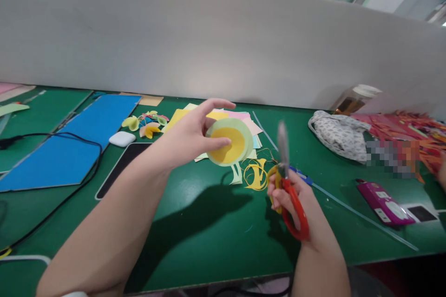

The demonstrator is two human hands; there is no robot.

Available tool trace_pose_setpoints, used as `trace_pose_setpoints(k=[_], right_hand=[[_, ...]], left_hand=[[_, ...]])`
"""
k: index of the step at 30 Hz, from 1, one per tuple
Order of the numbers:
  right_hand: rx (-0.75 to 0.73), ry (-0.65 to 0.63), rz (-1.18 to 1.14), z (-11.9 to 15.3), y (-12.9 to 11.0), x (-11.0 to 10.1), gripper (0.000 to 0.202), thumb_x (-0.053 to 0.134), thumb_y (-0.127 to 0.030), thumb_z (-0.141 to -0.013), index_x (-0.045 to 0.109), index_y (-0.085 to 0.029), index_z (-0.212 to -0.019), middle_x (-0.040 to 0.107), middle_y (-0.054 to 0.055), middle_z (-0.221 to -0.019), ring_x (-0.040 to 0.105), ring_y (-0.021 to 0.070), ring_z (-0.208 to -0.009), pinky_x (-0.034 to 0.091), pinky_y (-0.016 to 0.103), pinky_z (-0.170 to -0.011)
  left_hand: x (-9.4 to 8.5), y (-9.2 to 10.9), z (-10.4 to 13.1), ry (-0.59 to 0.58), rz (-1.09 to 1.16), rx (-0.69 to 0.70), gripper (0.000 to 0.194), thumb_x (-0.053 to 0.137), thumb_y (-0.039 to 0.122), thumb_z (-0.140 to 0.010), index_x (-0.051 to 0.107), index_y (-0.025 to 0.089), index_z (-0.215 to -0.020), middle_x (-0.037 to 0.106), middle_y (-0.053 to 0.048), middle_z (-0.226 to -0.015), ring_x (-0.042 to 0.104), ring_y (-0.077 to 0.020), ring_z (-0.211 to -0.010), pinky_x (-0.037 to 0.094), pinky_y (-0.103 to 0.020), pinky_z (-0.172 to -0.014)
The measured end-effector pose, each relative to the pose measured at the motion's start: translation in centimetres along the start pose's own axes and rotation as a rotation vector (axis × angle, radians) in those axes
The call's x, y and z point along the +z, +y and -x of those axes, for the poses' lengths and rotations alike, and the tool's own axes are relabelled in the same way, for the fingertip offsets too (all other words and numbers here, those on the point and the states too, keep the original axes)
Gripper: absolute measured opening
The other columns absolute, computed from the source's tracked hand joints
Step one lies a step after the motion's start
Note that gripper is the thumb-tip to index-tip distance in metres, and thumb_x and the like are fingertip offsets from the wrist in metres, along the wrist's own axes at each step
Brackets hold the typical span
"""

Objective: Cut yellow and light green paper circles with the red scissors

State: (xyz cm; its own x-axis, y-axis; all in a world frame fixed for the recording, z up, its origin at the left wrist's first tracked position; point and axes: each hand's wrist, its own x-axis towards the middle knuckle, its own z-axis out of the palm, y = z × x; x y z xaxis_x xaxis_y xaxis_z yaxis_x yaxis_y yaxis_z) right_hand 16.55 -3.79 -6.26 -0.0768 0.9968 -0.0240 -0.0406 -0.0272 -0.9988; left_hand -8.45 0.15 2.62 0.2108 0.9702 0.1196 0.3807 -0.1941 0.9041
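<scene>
The left hand (190,137) pinches the paper disc (230,143) in the air over the table's (195,222) middle. The right hand (289,195) grips the scissors (291,190), blades up and shut. The light pinch could let the disc slip; the raised blades could nick the fingers.

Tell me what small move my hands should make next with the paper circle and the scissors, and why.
Probably bring the scissors in the right hand across to the edge of the paper circle. The left hand holds the circle up above the green table, and the blades point upward, well apart from it, so no cut can start yet.
</scene>
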Motion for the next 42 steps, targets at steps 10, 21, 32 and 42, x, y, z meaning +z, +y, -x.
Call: trace_pose_setpoints(k=[10,21,32,42], right_hand=[[-0.151,0.272,-0.077,-1.1,1.3,2.5,0.039,0.083,-0.027,-0.063,0.058,-0.024,-0.092,0.063,-0.004,-0.081,0.060,0.0119,-0.066,0.052,0.026,-0.066],[-0.155,0.400,-0.202,-1.0,0.8,4.4,0.035,0.075,-0.024,-0.066,0.052,-0.024,-0.092,0.067,-0.003,-0.083,0.067,0.0152,-0.074,0.055,0.030,-0.073],[-0.147,0.427,-0.250,-0.9,1.0,4.7,0.035,0.073,-0.024,-0.070,0.051,-0.024,-0.097,0.070,-0.002,-0.088,0.069,0.0144,-0.076,0.057,0.029,-0.074],[-0.109,0.438,-0.275,-0.9,0.9,4.5,0.037,0.076,-0.023,-0.068,0.052,-0.024,-0.096,0.069,-0.002,-0.089,0.068,0.0138,-0.076,0.057,0.029,-0.074]], left_hand=[[5.5,-1.1,-0.7,-0.395,-0.070,0.016,0.058,0.065,0.021,-0.076,0.048,0.031,-0.131,0.030,0.008,-0.063,0.033,-0.0109,-0.056,0.031,-0.021,-0.050],[7.0,-1.9,-1.0,-0.165,0.163,-0.023,0.052,0.066,0.023,-0.079,0.048,0.027,-0.128,0.042,0.007,-0.064,0.043,-0.0116,-0.059,0.037,-0.023,-0.054],[7.5,-2.2,-0.9,-0.110,0.218,-0.070,0.050,0.069,0.026,-0.080,0.051,0.030,-0.126,0.054,0.004,-0.068,0.053,-0.0137,-0.062,0.042,-0.027,-0.059],[7.4,-2.0,-1.0,-0.112,0.214,-0.062,0.052,0.070,0.026,-0.079,0.051,0.030,-0.127,0.055,0.004,-0.069,0.054,-0.0143,-0.064,0.044,-0.028,-0.060]])
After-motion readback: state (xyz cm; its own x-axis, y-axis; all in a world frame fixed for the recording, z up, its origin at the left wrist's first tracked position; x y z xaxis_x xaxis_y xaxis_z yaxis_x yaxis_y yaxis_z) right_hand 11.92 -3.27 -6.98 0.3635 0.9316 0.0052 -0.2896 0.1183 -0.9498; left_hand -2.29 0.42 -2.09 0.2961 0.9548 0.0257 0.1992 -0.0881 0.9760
